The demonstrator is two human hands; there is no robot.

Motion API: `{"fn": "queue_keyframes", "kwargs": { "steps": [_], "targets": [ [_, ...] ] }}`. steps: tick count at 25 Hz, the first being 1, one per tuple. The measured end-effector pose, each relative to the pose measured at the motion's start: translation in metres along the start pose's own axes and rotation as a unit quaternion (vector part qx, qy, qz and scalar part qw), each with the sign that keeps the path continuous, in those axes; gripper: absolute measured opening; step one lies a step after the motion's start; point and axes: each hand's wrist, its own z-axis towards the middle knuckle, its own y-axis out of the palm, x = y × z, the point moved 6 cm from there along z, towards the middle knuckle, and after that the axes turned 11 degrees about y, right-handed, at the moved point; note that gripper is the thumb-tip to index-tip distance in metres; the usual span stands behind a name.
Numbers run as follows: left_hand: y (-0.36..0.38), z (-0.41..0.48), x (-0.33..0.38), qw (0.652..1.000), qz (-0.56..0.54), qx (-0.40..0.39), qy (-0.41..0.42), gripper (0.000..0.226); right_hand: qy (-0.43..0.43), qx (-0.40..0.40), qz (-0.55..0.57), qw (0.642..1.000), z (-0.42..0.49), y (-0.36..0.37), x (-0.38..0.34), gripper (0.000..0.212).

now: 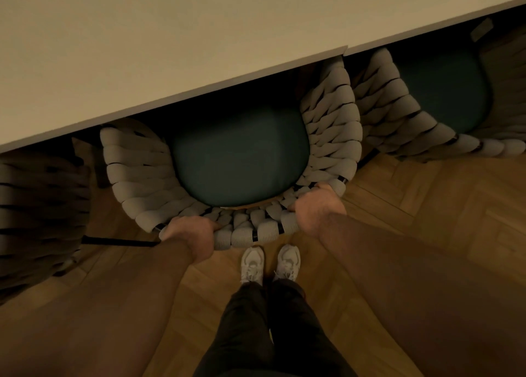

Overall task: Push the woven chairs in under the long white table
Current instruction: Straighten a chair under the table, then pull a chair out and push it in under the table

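Three chairs line the table, whose smooth white top fills the upper frame above a herringbone wood floor. At centre, the middle chair, a curved shell of thick pale woven rope round a dark green cushion, sits partly under the edge. Left hand and right hand are both closed round its back rim, low centre, above white shoes.
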Motion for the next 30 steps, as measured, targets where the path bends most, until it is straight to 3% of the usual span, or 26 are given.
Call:
{"fn": "queue_keyframes", "kwargs": {
  "steps": [4,9,16,24,30],
  "targets": [
    [0.001,-0.003,-0.002,1.000,-0.024,-0.013,-0.008,0.056,0.024,0.027,0.044,0.998,-0.029,-0.005,0.005,0.053],
    [-0.015,-0.028,0.003,0.997,-0.073,-0.012,0.018,0.037,0.034,0.021,0.203,0.978,-0.081,0.001,0.018,0.076],
    [-0.078,-0.066,0.034,0.989,-0.113,0.074,0.060,0.041,0.097,0.037,0.309,0.945,-0.151,-0.011,0.053,0.058],
    [-0.158,-0.057,0.133,0.974,-0.126,0.165,0.093,0.037,0.189,0.134,0.433,0.871,-0.214,0.035,0.187,0.052],
    [-0.209,-0.033,0.276,0.963,-0.140,0.206,0.105,0.035,0.204,0.171,0.441,0.857,-0.256,0.109,0.319,0.043]
  ]
}}
